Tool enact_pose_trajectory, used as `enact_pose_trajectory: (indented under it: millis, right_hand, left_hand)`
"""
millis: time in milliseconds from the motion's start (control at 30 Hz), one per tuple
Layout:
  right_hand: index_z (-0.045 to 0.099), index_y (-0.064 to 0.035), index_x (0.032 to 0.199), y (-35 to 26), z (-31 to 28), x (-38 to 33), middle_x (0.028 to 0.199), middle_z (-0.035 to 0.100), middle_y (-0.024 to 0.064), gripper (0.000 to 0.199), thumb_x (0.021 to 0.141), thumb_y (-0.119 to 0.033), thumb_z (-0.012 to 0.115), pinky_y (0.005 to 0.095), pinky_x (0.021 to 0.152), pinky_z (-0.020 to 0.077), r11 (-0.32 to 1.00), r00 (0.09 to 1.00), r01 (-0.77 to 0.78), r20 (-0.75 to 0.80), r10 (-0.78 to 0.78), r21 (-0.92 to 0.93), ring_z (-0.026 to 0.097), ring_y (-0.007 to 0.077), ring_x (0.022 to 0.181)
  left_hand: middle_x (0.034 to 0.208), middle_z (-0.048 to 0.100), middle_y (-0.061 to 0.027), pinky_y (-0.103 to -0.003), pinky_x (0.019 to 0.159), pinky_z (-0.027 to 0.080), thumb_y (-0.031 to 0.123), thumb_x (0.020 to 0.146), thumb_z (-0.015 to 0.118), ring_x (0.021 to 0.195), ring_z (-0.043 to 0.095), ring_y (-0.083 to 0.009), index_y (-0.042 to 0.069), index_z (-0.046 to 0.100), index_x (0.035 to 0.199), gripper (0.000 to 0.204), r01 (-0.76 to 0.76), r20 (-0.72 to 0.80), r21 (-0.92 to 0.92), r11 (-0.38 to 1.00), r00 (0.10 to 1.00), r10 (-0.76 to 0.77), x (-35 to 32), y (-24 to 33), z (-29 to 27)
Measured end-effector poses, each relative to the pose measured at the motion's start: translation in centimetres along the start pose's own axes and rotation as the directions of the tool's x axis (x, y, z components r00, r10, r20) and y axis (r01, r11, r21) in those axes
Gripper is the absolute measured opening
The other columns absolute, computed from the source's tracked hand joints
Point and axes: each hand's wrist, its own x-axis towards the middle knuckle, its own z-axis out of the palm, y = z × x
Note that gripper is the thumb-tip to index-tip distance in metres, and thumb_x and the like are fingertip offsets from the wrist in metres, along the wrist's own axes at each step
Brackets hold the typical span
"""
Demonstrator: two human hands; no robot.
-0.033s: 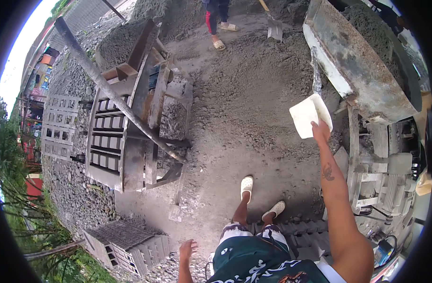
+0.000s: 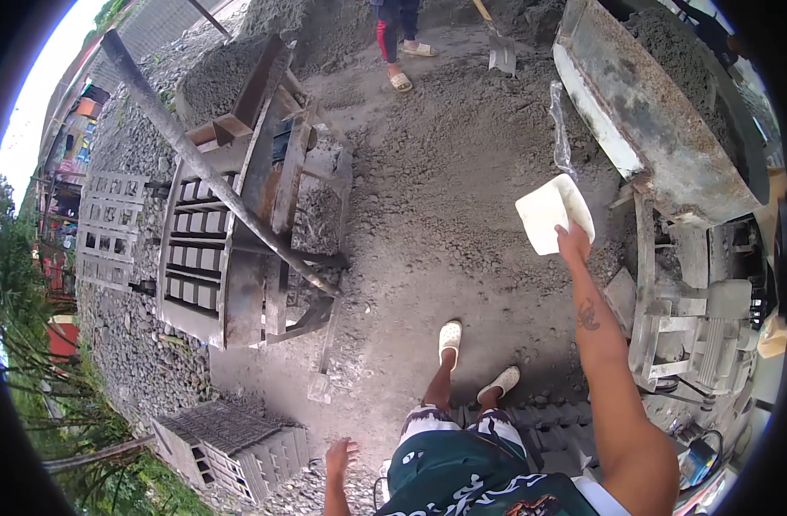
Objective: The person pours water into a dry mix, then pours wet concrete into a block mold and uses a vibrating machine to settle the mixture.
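In my right hand [image 2: 574, 242] is a white plastic scoop-like container [image 2: 541, 220], held by its near edge with my arm stretched forward. A clear streak of water [image 2: 558, 129] hangs in the air just beyond the container's far side. Under and ahead of it spreads damp grey sand or concrete mix [image 2: 462, 181] on the ground. My left hand [image 2: 342, 453] is low at my left side, empty, with its fingers apart. Its nearest object is a stack of grey hollow blocks [image 2: 238, 460].
A rusty metal trough [image 2: 660, 112] heaped with grey mix stands at right. On the left is a metal frame [image 2: 243, 318] with a slotted mould, crossed by a long pole [image 2: 195, 168]. Another person's legs [image 2: 387, 43] and a shovel [image 2: 502, 56] are at the far side.
My right hand and the white container have shifted a little to the left. The water streak has moved left and separated further from the container. My left hand stays nearly still.
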Motion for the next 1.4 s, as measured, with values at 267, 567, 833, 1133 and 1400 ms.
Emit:
enact_pose_trajectory:
  millis: [267,567,833,1133,1400]
  right_hand:
    - [0.072,-0.0065,0.111,2.7,8.3,-20.4,0.111,0.075,0.0221,0.041,0.093,-0.043,0.075,0.0539,0.093,0.0544,0.999,0.862,0.012,0.506,0.006,-0.031,0.071,0.0422,0.108]
    - [0.072,-0.0080,0.101,15.2,-6.3,-42.7,0.094,0.075,0.0217,0.029,0.095,-0.036,0.074,0.0567,0.084,0.0541,0.961,0.762,0.059,0.635,0.130,-0.269,0.073,0.0431,0.095]
    - [0.074,-0.0023,0.112,26.2,-14.6,-44.5,0.104,0.076,0.0230,0.042,0.085,-0.033,0.082,0.0533,0.096,0.0552,0.817,0.817,-0.285,0.319,0.480,-0.501,0.073,0.0438,0.103]
    - [0.069,0.0044,0.115,18.9,-17.7,-11.6,0.116,0.073,0.0280,0.050,0.085,-0.035,0.080,0.0542,0.098,0.0548,0.840,0.960,-0.262,-0.036,0.279,-0.475,0.071,0.0461,0.111]
    - [0.070,-0.0041,0.126,-3.1,-4.2,9.2,0.115,0.075,0.0226,0.046,0.095,-0.039,0.073,0.0544,0.094,0.0555,0.969,0.998,-0.056,-0.033,0.049,-0.241,0.072,0.0434,0.109]
  left_hand:
    - [0.111,0.078,-0.0108,-0.038,0.070,0.059,0.034,0.105,0.059,0.089,0.076,-0.0231,0.005,0.067,0.130,0.040,-0.002,0.038,0.027,1.000,0.999,0.001,-1.2,-2.2,2.1]
    - [0.116,0.077,-0.0077,-0.038,0.077,0.058,0.034,0.106,0.055,0.093,0.075,-0.0209,0.007,0.067,0.136,0.042,-0.020,0.245,0.259,0.966,0.968,-0.045,3.3,-0.3,8.4]
    - [0.114,0.079,-0.0102,-0.035,0.074,0.060,0.034,0.105,0.059,0.091,0.077,-0.0214,0.006,0.069,0.131,0.039,-0.158,0.266,0.141,0.977,0.957,0.116,5.3,7.5,11.5]
    - [0.112,0.078,-0.0112,-0.033,0.072,0.059,0.032,0.105,0.061,0.090,0.076,-0.0209,0.004,0.068,0.131,0.039,-0.062,0.186,-0.033,0.998,0.980,0.067,6.8,3.2,5.3]
    - [0.114,0.077,-0.0133,-0.037,0.073,0.060,0.032,0.106,0.059,0.091,0.077,-0.0250,0.003,0.067,0.131,0.039,0.098,0.034,-0.075,0.992,0.995,-0.095,4.1,-1.5,-0.3]
